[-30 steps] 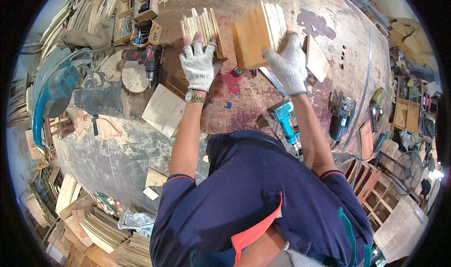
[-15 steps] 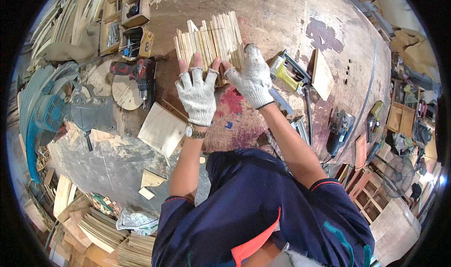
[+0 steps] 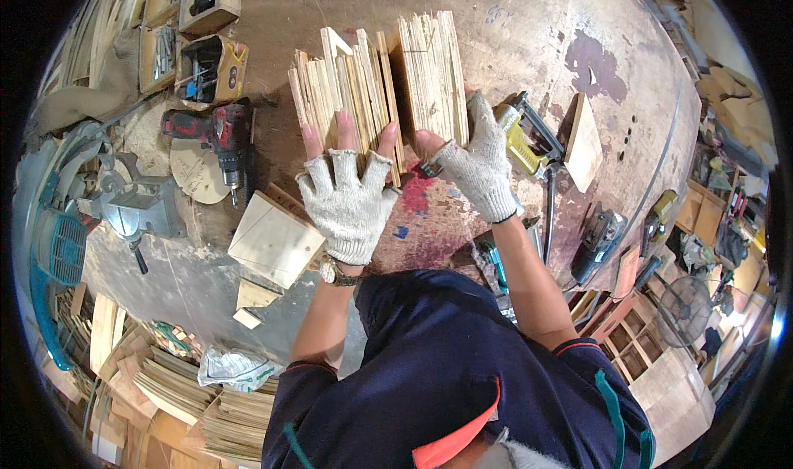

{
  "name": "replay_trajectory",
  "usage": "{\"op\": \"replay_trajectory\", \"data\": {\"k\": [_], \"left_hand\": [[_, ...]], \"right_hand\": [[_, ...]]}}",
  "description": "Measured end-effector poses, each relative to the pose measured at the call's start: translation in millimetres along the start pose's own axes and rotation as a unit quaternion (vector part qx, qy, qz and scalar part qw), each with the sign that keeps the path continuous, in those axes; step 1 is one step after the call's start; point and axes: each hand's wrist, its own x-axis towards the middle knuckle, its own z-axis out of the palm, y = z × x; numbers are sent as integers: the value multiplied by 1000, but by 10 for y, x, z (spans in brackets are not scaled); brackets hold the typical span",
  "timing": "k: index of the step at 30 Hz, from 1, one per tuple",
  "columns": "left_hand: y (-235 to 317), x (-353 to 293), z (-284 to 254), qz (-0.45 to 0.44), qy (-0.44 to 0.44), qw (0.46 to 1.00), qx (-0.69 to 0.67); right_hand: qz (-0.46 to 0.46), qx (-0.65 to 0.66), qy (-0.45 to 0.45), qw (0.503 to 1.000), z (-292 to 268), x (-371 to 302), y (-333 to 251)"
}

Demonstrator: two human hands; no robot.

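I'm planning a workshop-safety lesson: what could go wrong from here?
Splinters: the left hand has bare fingertips against the left wood stack, whose edges look rough.

Slipping: that stack's thin pieces are uneven, with a gap before the right wood stack, so some might tip or fan out.

Bumping: the right hand is close to the yellow-green tool and could knock it.
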Motion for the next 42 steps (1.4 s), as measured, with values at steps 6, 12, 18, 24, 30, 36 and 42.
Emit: {"op": "replay_trajectory", "data": {"k": [6, 12, 18, 24, 30, 36, 42], "left_hand": [[40, 13, 12, 0, -5, 1000, 3], [52, 39, -7, -1, -6, 1000, -12], [58, 9, -14, -1, -15, 1000, 8], [55, 14, -21, 1, -19, 1000, 3], [65, -6, 3, 0, -10, 1000, -3], [47, -15, 56, 4, 4, 1000, 6], [54, 10, 10, 6, -5, 1000, 9]], "right_hand": [[5, -12, -19, 1000, 34, -51, -111], [29, -19, -31, 999, 15, -33, -131], [0, 98, -2, 995, 4, -63, 166], [-27, 3, -14, 1000, -49, -69, 282], [-52, -13, -10, 998, -44, -39, 315], [-39, -24, -9, 999, -54, -36, 265], [-48, -1, 1, 999, -23, -29, 279]]}}
